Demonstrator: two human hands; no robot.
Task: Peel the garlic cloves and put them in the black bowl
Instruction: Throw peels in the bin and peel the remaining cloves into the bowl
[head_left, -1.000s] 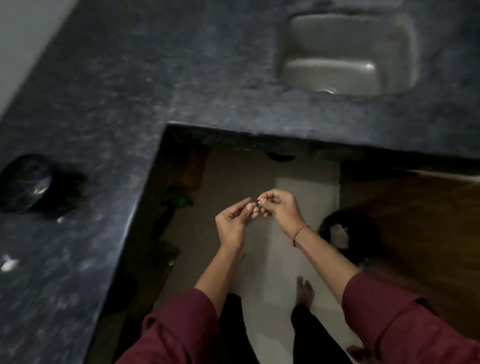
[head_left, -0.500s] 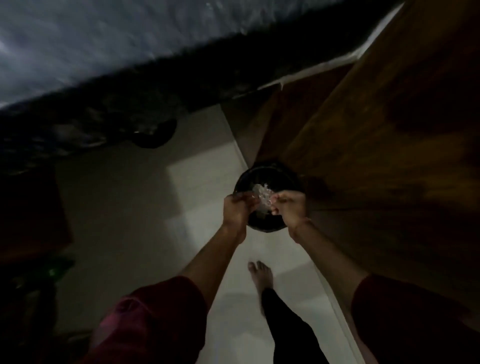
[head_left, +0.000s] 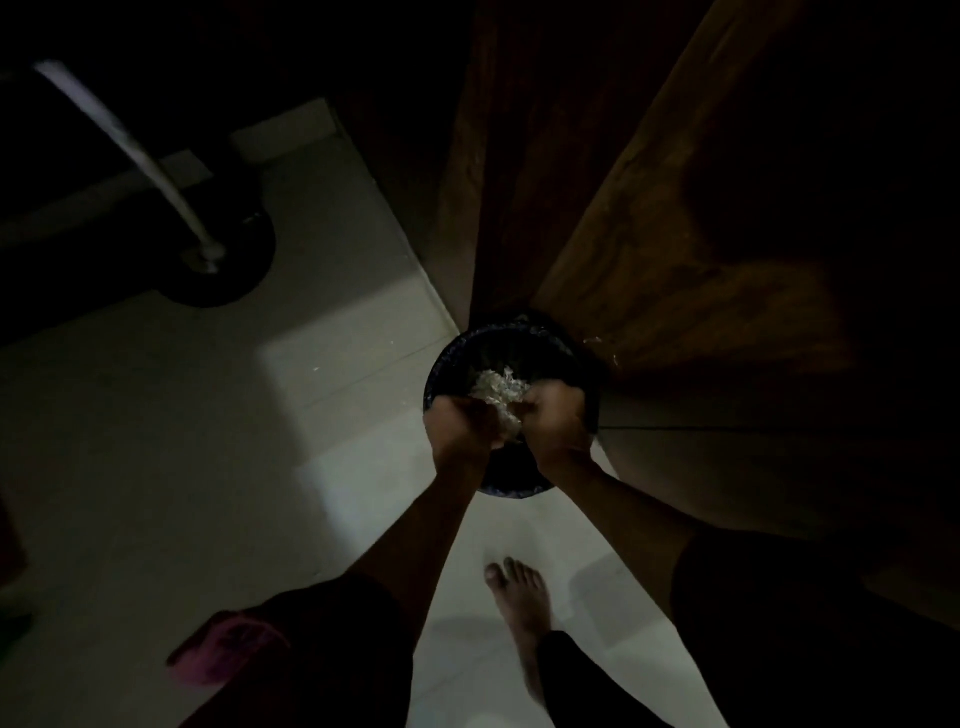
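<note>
Garlic cloves cannot be made out in this dim light, only a pale heap of papery skins (head_left: 500, 391) showing between and just beyond the two hands. The left hand (head_left: 460, 423) and right hand (head_left: 558, 415) hover close together, fingers curled inward; whether they pinch a clove I cannot tell. They are likely held over the round dark bin (head_left: 514, 332) so the skins fall inside. A wooden panel (head_left: 675, 260) crowds the bin beyond the right hand, while bare floor (head_left: 208, 467) opens left of the left hand.

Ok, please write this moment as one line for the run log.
stage: peels over bin | left hand: holds peels | right hand: holds peels | bin: on floor
</note>
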